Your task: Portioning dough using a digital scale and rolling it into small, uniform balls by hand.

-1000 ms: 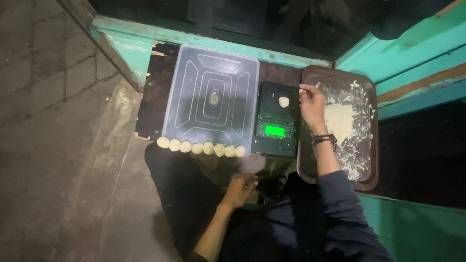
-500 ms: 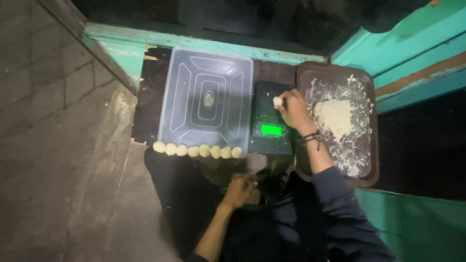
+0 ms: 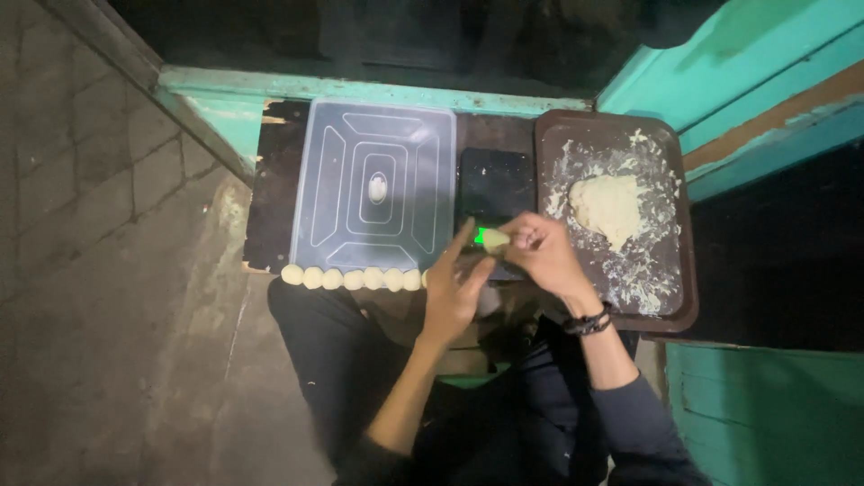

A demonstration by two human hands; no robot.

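My left hand (image 3: 456, 286) and my right hand (image 3: 538, 253) meet in front of a small black scale (image 3: 494, 187) with a green lit display. Between them sits a small piece of pale dough (image 3: 493, 238), pressed by the fingers of both hands. A lump of dough (image 3: 608, 207) lies on a floured brown tray (image 3: 670, 297) to the right. A row of several small dough balls (image 3: 353, 278) lines the near edge of a clear plastic lid (image 3: 378, 184).
The lid, scale and tray rest on a dark board (image 3: 274, 193) against a teal painted wall (image 3: 720, 81). Grey paving (image 3: 81, 225) lies to the left. My dark-trousered legs (image 3: 333, 360) fill the bottom middle.
My right hand took the dough piece off the scale and drew it back toward me. My left hand rose from my lap to meet it.
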